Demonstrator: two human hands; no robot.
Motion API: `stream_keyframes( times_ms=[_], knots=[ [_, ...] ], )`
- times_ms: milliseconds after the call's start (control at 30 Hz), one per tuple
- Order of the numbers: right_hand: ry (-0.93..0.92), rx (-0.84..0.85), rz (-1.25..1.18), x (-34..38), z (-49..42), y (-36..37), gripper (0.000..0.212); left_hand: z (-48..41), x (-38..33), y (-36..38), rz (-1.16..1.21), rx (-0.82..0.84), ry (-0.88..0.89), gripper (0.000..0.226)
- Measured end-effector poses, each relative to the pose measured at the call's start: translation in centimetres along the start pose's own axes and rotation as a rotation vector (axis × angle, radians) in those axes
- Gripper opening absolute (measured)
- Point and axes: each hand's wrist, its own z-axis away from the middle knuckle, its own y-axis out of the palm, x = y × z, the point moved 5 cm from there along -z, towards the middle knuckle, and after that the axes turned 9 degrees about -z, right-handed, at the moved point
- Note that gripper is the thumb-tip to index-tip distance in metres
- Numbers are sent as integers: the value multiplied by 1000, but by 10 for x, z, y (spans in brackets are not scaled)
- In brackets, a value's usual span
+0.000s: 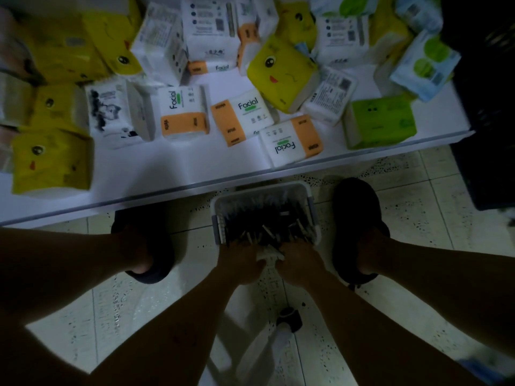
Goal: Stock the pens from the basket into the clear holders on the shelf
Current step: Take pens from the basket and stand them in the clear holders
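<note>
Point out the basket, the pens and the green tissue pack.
basket (262,189): head view, far rim.
pens (264,220): head view, middle of the pile.
green tissue pack (381,121): head view, top face.

Fingers (233,244) lost among dark pens (264,218)

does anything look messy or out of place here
Yes. The tissue packs on the shelf lie jumbled, tilted and leaning on each other, and one Facial pack near the front edge faces the opposite way. The pens are a loose heap in the basket. No clear holders are in view.
</note>
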Motion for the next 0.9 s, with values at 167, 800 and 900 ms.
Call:
stream_keyframes(
  times_ms=[167,800,900],
  knots=[
    [51,-35,-87,-4,-2,-5,27,-5,7,6,162,-124,-104,34],
    [165,-550,-324,11,25,-102,14,28,11,-21,1053,19,-355,27],
    [194,-590,-327,14,32,-109,27,44,10,-30,1135,51,-398,23]
  ],
)
